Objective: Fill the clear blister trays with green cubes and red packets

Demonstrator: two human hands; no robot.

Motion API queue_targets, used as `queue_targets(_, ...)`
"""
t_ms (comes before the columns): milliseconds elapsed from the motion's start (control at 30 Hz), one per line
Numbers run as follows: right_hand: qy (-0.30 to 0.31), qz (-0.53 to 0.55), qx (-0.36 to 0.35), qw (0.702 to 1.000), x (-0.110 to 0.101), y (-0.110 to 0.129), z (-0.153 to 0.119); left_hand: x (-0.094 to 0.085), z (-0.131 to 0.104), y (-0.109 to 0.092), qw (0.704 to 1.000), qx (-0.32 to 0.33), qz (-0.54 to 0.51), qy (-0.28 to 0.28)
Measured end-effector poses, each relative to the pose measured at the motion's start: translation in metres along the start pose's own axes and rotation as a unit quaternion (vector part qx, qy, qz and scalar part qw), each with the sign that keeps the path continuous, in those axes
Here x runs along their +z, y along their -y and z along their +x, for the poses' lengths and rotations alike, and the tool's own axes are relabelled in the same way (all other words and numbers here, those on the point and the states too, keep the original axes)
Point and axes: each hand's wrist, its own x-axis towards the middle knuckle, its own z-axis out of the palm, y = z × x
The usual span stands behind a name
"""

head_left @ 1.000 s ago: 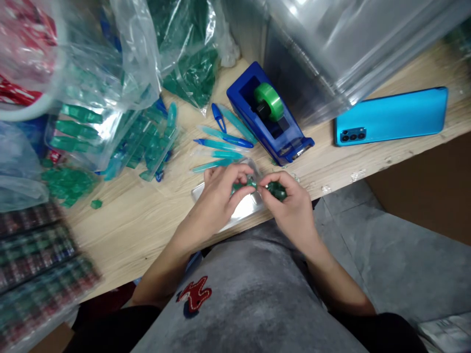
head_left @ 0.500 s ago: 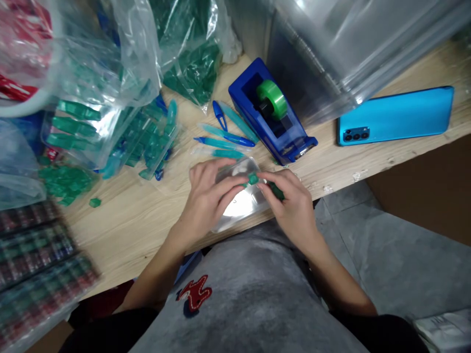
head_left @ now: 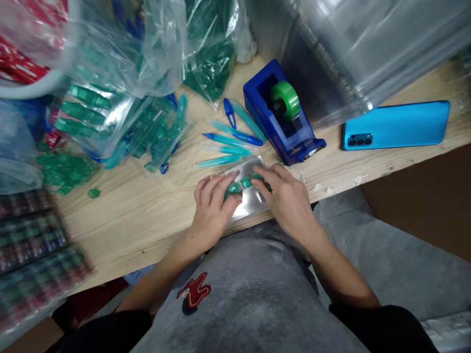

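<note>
A clear shallow plastic tray (head_left: 253,200) lies at the table's front edge, with a shiny bottom. Across it runs a row of small translucent green plastic pieces (head_left: 246,183). My left hand (head_left: 211,208) curls over the left end of the row, thumb and fingertips around a green piece. At the right end, my right hand (head_left: 289,198) pinches another green piece, which its fingers partly cover. Just beyond the tray lie several blue and turquoise pen-shaped plastic pieces (head_left: 231,139).
A blue tape dispenser (head_left: 259,90) with green tape stands behind the tray. A blue phone (head_left: 401,126) is at the right. Bags of green pieces (head_left: 209,63), a loose green pile (head_left: 66,169) and packed rows (head_left: 33,264) occupy the left. A large clear plastic box (head_left: 331,54) stands at the back.
Both hands have lowered the green pieces onto the tray, where they lie in a row. My left hand has turned, its fingers now bent over the left end. The view has shifted slightly.
</note>
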Motion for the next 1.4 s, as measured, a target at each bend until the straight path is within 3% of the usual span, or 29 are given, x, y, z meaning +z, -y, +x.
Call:
queue_targets(100,-0.038,0.135,-0.005,0.990,-0.009,0.001,-0.016,-0.009,0.001,-0.007,0.998,-0.027,-0.048,-0.019)
queue_targets(233,0.057,0.344,0.072,0.934,-0.018,0.004,-0.036,-0.018,0.006,-0.020,0.992,-0.032,-0.107,-0.059)
queue_targets(367,0.103,0.419,0.159,0.888,-0.017,0.004,-0.041,-0.022,0.006,-0.025,0.978,0.006,-0.208,-0.008)
queue_targets(467,0.075,0.382,0.137,0.911,-0.019,-0.002,-0.039,-0.024,-0.002,-0.023,0.971,-0.007,-0.232,0.047)
queue_targets(567,-0.033,0.274,0.118,0.954,-0.025,-0.011,-0.038,-0.024,-0.011,-0.020,0.979,-0.018,-0.172,0.108)
queue_targets(633,-0.088,0.211,0.110,0.967,-0.027,-0.016,-0.039,-0.023,-0.013,-0.020,0.979,-0.028,-0.157,0.127)
queue_targets(700,-0.092,0.178,0.080,0.976,-0.026,-0.018,-0.041,-0.023,-0.012,-0.021,0.972,-0.048,-0.189,0.131)
queue_targets(800,-0.043,0.132,-0.022,0.990,-0.015,-0.013,-0.045,-0.025,-0.012,-0.022,0.960,-0.080,-0.241,0.119)
queue_targets(967,0.027,-0.067,-0.158,0.985,0.006,0.003,-0.044,-0.031,-0.030,-0.013,0.957,-0.198,-0.214,-0.001)
queue_targets(1067,0.104,-0.142,-0.188,0.966,0.006,0.009,-0.033,-0.034,-0.038,-0.007,0.972,-0.138,-0.176,0.075)
queue_targets(1167,0.207,-0.142,-0.207,0.946,0.000,0.012,-0.016,-0.035,-0.037,-0.006,0.977,-0.064,-0.137,0.150)
queue_targets(1300,0.326,-0.114,-0.263,0.901,-0.007,0.014,0.004,-0.034,-0.031,-0.004,0.969,-0.093,-0.129,0.187)
queue_targets(1400,0.355,-0.145,-0.266,0.884,-0.012,0.015,0.011,-0.033,-0.029,-0.002,0.966,-0.099,-0.128,0.204)
